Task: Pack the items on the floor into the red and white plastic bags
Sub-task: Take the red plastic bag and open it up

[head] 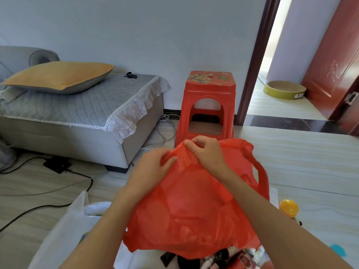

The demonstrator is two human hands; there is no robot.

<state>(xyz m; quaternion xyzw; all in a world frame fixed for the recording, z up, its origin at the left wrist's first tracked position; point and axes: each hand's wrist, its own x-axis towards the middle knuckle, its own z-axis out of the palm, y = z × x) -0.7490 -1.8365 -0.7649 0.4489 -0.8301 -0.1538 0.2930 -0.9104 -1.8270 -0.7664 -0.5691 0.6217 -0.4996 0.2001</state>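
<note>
Head view: both hands up in mid-frame on the thin red plastic bag [194,210], held off the floor. Left hand [153,167] pinches the bag's top edge, fingers curled into the film. Right hand [207,152] grips the same edge just beside it, slightly farther, thumb and fingertips bunching the plastic. Bag hangs down toward the near side, crumpled; one loop handle [260,171] droops on its right.

White translucent plastic bag [64,230] on the pale tiled floor [301,162], near left, partly under the left forearm; mouth open, contents unclear. Small dark and red packaged items [223,257] on the floor at the near edge, below the red bag, too blurred to identify. Yellow round plastic object [288,207] near right on the floor.

Far centre: red plastic square stool [207,105] against the wall. Far left: grey sofa [77,117] with lace-trimmed quilted cover, orange cushion [58,76] on it. Black cables [38,191] run across the floor at left. Open doorway far right, yellow round bowl [284,90] beyond it.
</note>
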